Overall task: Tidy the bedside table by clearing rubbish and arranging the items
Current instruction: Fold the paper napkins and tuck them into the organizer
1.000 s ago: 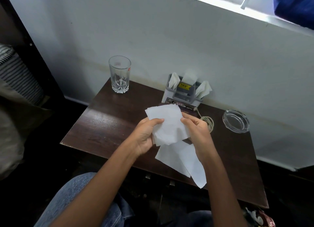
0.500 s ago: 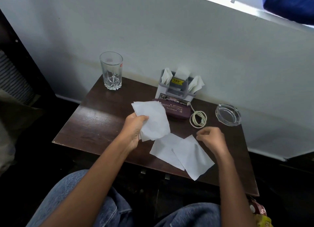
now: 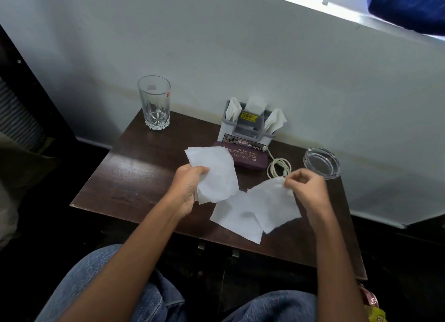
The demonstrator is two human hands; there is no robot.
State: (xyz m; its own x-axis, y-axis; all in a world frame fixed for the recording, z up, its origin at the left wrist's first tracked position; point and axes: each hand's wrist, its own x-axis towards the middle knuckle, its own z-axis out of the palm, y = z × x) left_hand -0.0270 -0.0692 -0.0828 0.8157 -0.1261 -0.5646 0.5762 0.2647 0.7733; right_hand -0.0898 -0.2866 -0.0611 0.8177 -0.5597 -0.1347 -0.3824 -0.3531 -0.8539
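**Right hand takes hold of a tissue**

Since half a second ago, the right hand (image 3: 305,189) has closed on the right-hand tissue (image 3: 272,206). Thumb and fingertips pinch its far corner, raising that edge off the table (image 3: 134,177). The left hand (image 3: 186,189) holds the crumpled tissue (image 3: 214,175) above the tabletop, fingers curled round its lower left edge. A flat tissue (image 3: 233,218) lies between the hands, partly under the pinched one. Along the wall stand a glass (image 3: 154,102), a grey organiser (image 3: 250,126), a purple case (image 3: 250,158), a coiled cable (image 3: 279,167) and an ashtray (image 3: 321,162).
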